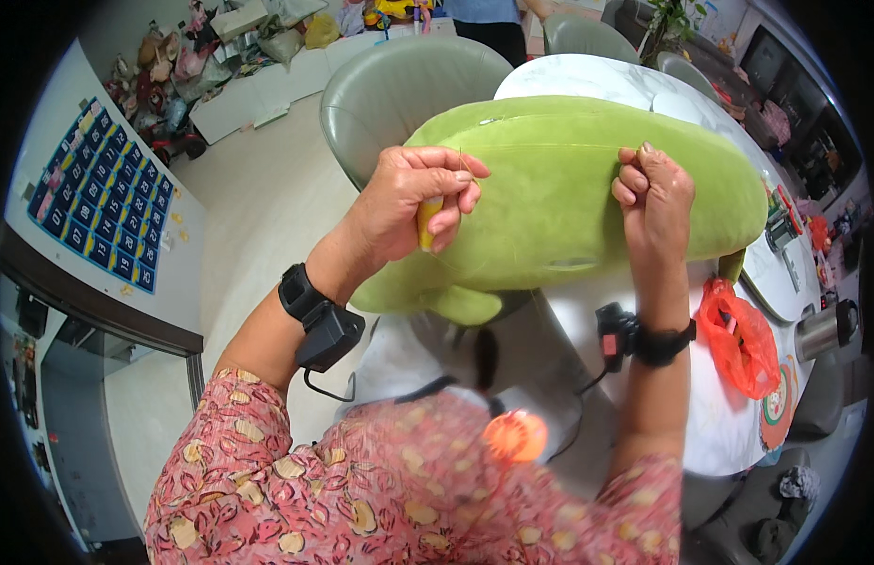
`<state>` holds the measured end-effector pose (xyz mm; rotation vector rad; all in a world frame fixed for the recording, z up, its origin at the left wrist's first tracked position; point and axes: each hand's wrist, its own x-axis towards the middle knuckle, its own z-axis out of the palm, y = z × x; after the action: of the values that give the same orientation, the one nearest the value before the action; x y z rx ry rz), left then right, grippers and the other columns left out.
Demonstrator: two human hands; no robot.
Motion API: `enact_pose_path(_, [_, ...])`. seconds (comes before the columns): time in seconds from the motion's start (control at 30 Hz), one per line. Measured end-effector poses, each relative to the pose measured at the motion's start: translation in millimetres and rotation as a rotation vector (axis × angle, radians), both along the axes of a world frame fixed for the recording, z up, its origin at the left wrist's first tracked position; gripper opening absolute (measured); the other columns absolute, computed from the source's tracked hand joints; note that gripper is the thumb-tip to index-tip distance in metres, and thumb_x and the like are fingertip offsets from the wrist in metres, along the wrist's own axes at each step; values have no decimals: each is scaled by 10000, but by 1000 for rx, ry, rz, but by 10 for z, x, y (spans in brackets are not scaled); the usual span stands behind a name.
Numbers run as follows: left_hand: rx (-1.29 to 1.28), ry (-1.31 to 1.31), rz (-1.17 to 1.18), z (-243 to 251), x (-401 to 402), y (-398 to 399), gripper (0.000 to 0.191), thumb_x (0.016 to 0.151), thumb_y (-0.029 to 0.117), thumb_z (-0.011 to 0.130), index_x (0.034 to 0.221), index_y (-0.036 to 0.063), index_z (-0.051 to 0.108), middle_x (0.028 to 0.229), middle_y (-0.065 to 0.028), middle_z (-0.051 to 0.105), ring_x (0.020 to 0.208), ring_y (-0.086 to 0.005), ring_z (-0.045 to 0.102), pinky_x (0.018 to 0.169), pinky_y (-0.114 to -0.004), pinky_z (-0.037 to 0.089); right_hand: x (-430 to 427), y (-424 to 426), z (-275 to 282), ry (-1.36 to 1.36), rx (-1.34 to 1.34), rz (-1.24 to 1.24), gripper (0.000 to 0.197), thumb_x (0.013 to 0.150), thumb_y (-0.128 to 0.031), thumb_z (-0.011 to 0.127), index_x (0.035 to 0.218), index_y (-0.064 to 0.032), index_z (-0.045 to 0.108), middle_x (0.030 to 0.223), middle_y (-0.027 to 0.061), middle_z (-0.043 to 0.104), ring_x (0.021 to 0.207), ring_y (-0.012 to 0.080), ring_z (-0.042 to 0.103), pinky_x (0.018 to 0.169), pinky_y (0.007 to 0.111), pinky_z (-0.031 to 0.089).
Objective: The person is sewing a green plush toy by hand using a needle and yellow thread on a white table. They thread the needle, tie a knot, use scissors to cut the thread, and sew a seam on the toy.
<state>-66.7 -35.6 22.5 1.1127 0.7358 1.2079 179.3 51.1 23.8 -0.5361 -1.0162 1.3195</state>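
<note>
A large green plush cushion (550, 205) lies across the near side of the table. Over its left part, my left hand (437, 194) pinches a thin sewing needle (462, 159) between thumb and forefinger, and its lower fingers curl round a yellow thread spool (428, 224). Pale yellow thread (550, 147) stretches from there to my right hand (652, 176), whose thumb and forefinger pinch it above the cushion's right part. A seam with a small whitish spot, perhaps a zip pull (487, 121), runs along the cushion's far side. Both wrists wear black strapped devices.
The white marble-look table (712, 438) carries a red plastic bag (740, 342), a steel flask (825, 330) and a round patterned mat (777, 402) at right. A grey-green chair (408, 92) stands behind the cushion's left part. An orange round object (516, 436) hangs at my chest. Another person (487, 32) stands beyond.
</note>
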Motion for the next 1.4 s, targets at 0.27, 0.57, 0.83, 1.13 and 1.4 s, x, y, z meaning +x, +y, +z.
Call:
enact_pose_path(0.27, [-25,-11,5,-61,-16,-3,286,898,210,507,909,-65,580,677,-94,569,398,-75,406,357,-234,356,-37,0,39,-19,19,4,112,865,-67,497,822,36,498,776,105,539,561,79,404,472,215,348])
enact_pose_path(0.57, [-25,157,-44,-63,-148,91,215,885,147,509,802,-42,570,664,-87,558,372,-72,402,344,-226,355,135,114,11,181,-77,258,110,884,-55,456,817,31,443,866,142,492,574,76,374,503,217,325])
enact_pose_path(0.83, [-7,197,-86,-70,-236,110,215,884,141,509,756,-23,559,652,-83,551,372,-63,390,342,-216,344,81,89,328,152,-212,257,187,899,-5,394,992,156,373,656,-5,346,515,48,313,478,188,294])
enact_pose_path(1.13, [-68,236,-174,-184,-332,47,200,872,145,546,755,-15,573,640,-68,540,374,-67,393,341,-217,317,216,125,482,246,-211,307,201,839,59,427,1021,129,376,703,39,394,561,79,391,521,191,340])
enact_pose_path(1.4, [-54,222,-141,-183,-351,41,199,870,145,544,766,-22,576,639,-77,545,366,-74,392,337,-221,330,652,698,539,-215,182,216,80,878,10,447,858,88,442,857,154,509,832,213,536,938,357,415])
